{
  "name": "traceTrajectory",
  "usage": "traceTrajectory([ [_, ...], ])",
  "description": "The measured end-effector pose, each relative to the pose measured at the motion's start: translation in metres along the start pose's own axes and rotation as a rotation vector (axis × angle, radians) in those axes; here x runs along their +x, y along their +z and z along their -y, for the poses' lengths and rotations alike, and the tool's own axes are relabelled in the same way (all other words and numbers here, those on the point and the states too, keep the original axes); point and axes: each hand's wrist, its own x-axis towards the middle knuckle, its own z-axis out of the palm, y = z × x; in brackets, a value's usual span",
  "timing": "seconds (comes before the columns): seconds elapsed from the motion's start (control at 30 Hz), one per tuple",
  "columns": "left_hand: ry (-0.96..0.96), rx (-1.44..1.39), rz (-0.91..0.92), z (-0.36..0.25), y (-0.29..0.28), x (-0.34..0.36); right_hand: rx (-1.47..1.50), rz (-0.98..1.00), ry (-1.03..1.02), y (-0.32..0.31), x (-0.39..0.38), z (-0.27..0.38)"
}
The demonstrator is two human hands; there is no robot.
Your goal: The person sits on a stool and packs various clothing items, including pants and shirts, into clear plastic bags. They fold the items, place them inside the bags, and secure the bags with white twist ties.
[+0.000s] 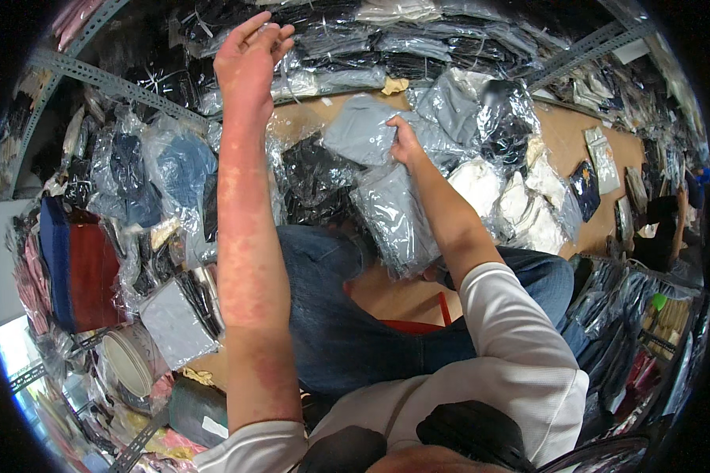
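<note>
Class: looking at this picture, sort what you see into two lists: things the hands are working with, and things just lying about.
In hand:
left hand, raised to the shelf stack
right hand, gripping a grey bagged garment
second grey bag, on the lap

Lying about:
white bagged clothes
red box
tape roll

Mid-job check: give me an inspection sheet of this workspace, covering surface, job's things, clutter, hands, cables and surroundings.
Surface: brown wooden floor, largely covered by bagged garments.
Job's things: grey garment in a clear bag, gripped at its edge; a second grey bagged garment lies across the jeans-clad lap.
Clutter: loose bagged clothes in black, white and blue; roll of tape.
Hands: left hand raised with fingers spread toward the shelf stacks, holding nothing; right hand closed on the grey bag.
Cables: nothing seen.
Surroundings: metal shelf rail, stacked bagged clothes, another person at far right.
</note>
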Motion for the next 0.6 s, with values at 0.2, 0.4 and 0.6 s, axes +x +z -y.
traceTrajectory([
  [0.2,-0.063,0.134,0.004,0.014,-0.021,0.005,-0.065,-0.006,0.019,-0.013,0.003,0.019],
  [0.4,-0.113,0.170,-0.147,0.020,-0.036,0.008,0.092,0.178,-0.044,0.032,-0.010,0.033],
  [0.6,-0.279,0.611,-0.151,0.024,-0.040,0.006,0.255,0.507,-0.177,0.108,-0.042,0.044],
])
